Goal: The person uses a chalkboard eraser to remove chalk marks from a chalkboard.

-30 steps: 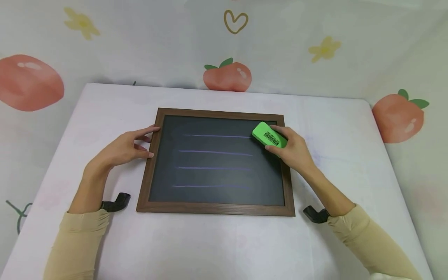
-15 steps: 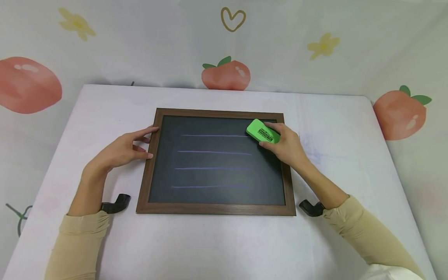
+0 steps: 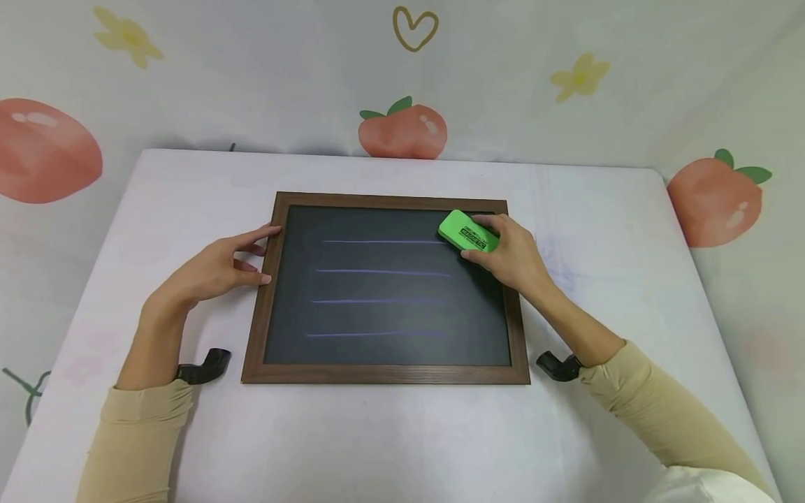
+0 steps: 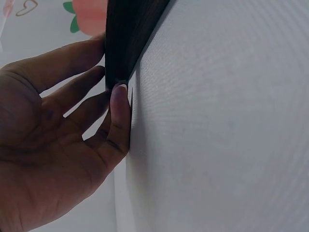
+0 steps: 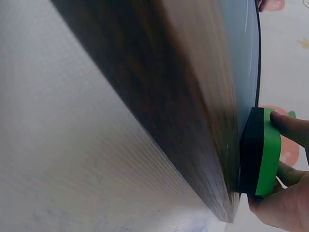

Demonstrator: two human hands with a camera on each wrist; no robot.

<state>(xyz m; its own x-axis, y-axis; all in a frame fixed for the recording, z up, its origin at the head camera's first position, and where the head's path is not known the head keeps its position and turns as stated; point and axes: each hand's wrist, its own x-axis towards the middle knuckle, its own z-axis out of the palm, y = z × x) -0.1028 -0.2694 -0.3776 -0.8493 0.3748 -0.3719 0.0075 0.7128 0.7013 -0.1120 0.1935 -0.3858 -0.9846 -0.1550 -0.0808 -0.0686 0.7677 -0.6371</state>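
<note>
A framed blackboard (image 3: 385, 374) lies on the table, its dark panel crossed by several faint purple lines (image 3: 382, 272). My right hand (image 3: 514, 257) pinches a green eraser (image 3: 461, 227) between thumb and fingers near the top right of the panel. The eraser covers the right end of the top line. In the right wrist view, the eraser's dark underside (image 5: 251, 152) is against the panel. My left hand (image 3: 207, 271) touches the board's left frame, its fingers extended and spread along it. From the left wrist, the thumb (image 4: 119, 104) is seen at the frame's edge.
The white table (image 3: 377, 447) extends around the board on all sides, with bluish smudges to the right. Behind it hangs a white cloth (image 3: 277, 77) printed with peaches and flowers. Black wrist mounts (image 3: 206, 366) jut out beside both forearms.
My right hand has slid the green eraser a little left, onto the right end of the top line. The left hand stays at the frame. The whole view has shifted slightly.
</note>
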